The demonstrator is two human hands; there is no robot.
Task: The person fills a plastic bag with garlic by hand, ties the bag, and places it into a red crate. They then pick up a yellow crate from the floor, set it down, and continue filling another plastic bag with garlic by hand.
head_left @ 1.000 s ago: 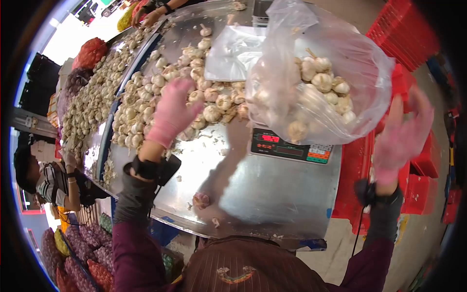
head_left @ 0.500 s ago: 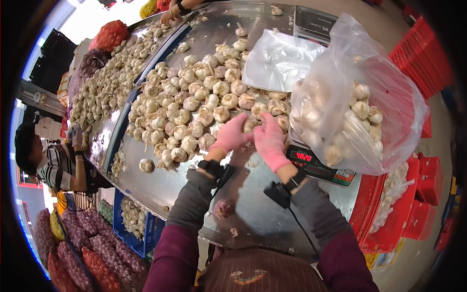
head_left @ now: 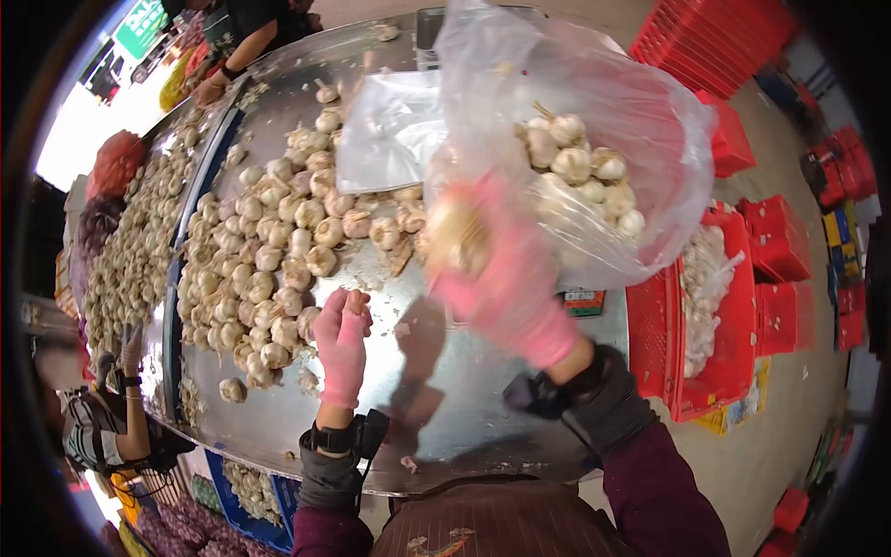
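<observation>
My right hand (head_left: 510, 278), in a pink glove and smeared by motion, grips a garlic bulb (head_left: 459, 227) in front of the clear plastic bag (head_left: 668, 176). Several garlic bulbs (head_left: 571, 165) lie inside that bag. Under my right hand and the bag, the digital scale (head_left: 583, 303) shows only its corner. My left hand (head_left: 340, 348), also pink-gloved, is at the near right edge of the garlic pile (head_left: 278, 237). Its fingers are curled together, and whatever they hold, if anything, is hidden.
A flat white plastic bag (head_left: 390, 130) lies beside the pile on the metal table (head_left: 483, 408). Red crates (head_left: 673, 343) stand to the right, one holding bagged garlic. Beyond the blue divider (head_left: 176, 251) is more garlic (head_left: 139, 251). Other people's hands (head_left: 212, 90) are at the far edge and left.
My hands have parted: the right has lifted toward the bag with a bulb, the left has drawn back to the pile's edge. The whole view has shifted, showing more floor at the right.
</observation>
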